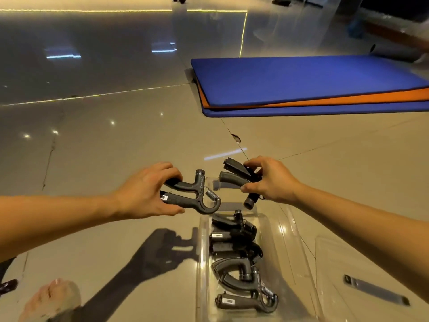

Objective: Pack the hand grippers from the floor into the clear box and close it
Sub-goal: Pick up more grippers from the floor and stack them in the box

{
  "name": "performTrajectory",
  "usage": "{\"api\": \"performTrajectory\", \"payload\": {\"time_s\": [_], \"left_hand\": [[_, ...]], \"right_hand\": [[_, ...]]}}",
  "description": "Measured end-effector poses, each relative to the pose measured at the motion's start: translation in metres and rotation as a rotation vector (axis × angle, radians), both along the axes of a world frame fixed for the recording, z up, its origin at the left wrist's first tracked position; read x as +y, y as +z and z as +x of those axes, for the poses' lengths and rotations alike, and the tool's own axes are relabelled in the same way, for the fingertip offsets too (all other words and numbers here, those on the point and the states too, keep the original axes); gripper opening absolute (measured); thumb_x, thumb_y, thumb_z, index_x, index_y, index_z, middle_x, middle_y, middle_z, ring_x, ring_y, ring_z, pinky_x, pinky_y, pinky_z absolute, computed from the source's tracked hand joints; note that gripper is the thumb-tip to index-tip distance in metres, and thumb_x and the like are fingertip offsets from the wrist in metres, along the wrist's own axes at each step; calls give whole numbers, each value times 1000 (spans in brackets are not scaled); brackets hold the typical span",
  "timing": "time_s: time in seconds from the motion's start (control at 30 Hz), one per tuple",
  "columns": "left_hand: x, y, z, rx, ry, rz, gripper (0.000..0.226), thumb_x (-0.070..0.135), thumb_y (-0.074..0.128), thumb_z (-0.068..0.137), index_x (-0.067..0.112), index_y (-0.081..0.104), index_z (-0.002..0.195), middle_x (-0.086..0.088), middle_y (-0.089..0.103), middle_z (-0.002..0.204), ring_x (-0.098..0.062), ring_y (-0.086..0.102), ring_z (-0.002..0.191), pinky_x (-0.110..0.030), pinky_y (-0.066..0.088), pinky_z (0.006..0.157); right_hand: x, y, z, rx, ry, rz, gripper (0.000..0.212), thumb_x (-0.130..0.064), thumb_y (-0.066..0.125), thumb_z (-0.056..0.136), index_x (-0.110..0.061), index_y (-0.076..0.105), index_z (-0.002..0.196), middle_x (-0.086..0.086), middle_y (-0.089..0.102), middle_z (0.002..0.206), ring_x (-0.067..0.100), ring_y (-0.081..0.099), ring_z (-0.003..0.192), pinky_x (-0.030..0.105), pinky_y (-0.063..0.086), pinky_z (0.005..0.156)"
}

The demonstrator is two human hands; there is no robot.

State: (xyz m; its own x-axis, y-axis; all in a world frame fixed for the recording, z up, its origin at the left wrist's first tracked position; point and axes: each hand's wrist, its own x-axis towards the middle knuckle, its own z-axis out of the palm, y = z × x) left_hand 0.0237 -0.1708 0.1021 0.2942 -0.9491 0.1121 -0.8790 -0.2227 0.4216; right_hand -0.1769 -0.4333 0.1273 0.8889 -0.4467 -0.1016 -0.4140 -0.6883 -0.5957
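Note:
My left hand (148, 191) grips a black hand gripper (192, 194) by its two handles, its spring and hook end pointing right. My right hand (269, 180) holds a second black hand gripper (234, 176), its handles pointing left and its knob hanging down. Both are held above the far end of the clear box (202, 252), which lies open on the floor. Several black hand grippers (239, 263) lie inside it in a row.
A clear lid (336, 263) lies on the tiled floor right of the box, with a grey flat strip (376, 290) beyond it. Folded blue and orange mats (301, 84) lie further off to the right. My bare foot (51, 298) is at the lower left.

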Motion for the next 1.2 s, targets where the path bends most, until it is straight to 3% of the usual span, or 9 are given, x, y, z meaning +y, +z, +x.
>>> {"api": "performTrajectory", "payload": {"time_s": [0.1, 0.23, 0.3, 0.43, 0.6, 0.77, 0.83, 0.97, 1.2], "left_hand": [[-3, -16, -17, 85, 37, -74, 60, 73, 71, 67, 34, 57, 110, 21, 55, 103, 0, 57, 95, -27, 55, 82], [4, -31, -34, 187, 51, -113, 56, 74, 75, 63, 41, 56, 104, 23, 59, 99, -1, 60, 94, -27, 54, 78], [6, -34, -39, 222, 48, -122, 55, 73, 77, 63, 41, 57, 104, 22, 60, 99, -3, 61, 94, -28, 54, 78], [4, -33, -44, 229, 25, -99, 55, 71, 77, 63, 40, 57, 104, 23, 59, 99, -3, 60, 93, -31, 55, 78], [2, -30, -48, 243, 20, -115, 54, 71, 76, 62, 39, 57, 102, 21, 60, 97, -3, 60, 93, -30, 55, 78], [8, -25, -54, 268, 14, -123, 53, 69, 78, 63, 39, 58, 101, 21, 60, 98, -5, 61, 93, -31, 54, 78], [10, -27, -55, 279, 15, -121, 52, 69, 78, 63, 40, 58, 101, 21, 61, 99, -5, 62, 94, -28, 54, 78], [8, -32, -57, 279, 7, -112, 51, 70, 78, 63, 41, 57, 101, 23, 60, 100, -4, 62, 95, -24, 54, 77], [-5, -38, -57, 171, -20, -67, 57, 73, 73, 65, 36, 59, 106, 22, 55, 97, -2, 56, 93, -27, 52, 77]], "right_hand": [[-8, -8, -16, 20, -39, 66, 63, -26, 87, 75, -20, 60, 132, -13, 63, 104, 17, 69, 84, 39, 64, 70], [-9, -21, -33, 61, -77, 100, 63, -25, 86, 76, -20, 60, 133, -8, 64, 107, 19, 70, 86, 43, 64, 72], [-6, -28, -40, 77, -84, 139, 61, -24, 86, 76, -24, 59, 131, -8, 64, 106, 21, 72, 82, 43, 64, 63], [2, -39, -50, 115, -21, 127, 55, -27, 85, 77, -21, 61, 127, -6, 66, 107, 13, 70, 75, 20, 56, 53], [12, -42, -54, 190, 22, 80, 52, -33, 85, 76, -16, 64, 121, -7, 66, 100, 11, 65, 87, 26, 56, 76], [19, -51, -65, 205, 45, 160, 46, -32, 83, 77, -23, 64, 117, -10, 66, 99, 9, 65, 90, 21, 54, 77], [21, -56, -70, 199, 51, 231, 44, -29, 83, 77, -27, 61, 115, -8, 68, 101, 11, 67, 93, 26, 58, 81], [25, -66, -73, 173, 17, 386, 53, -27, 85, 75, -20, 58, 120, 5, 70, 107, 20, 72, 92, 40, 62, 81], [25, -70, -61, 157, -45, 406, 52, -21, 87, 73, -16, 60, 118, 5, 71, 102, 20, 74, 85, 41, 63, 76]]}}
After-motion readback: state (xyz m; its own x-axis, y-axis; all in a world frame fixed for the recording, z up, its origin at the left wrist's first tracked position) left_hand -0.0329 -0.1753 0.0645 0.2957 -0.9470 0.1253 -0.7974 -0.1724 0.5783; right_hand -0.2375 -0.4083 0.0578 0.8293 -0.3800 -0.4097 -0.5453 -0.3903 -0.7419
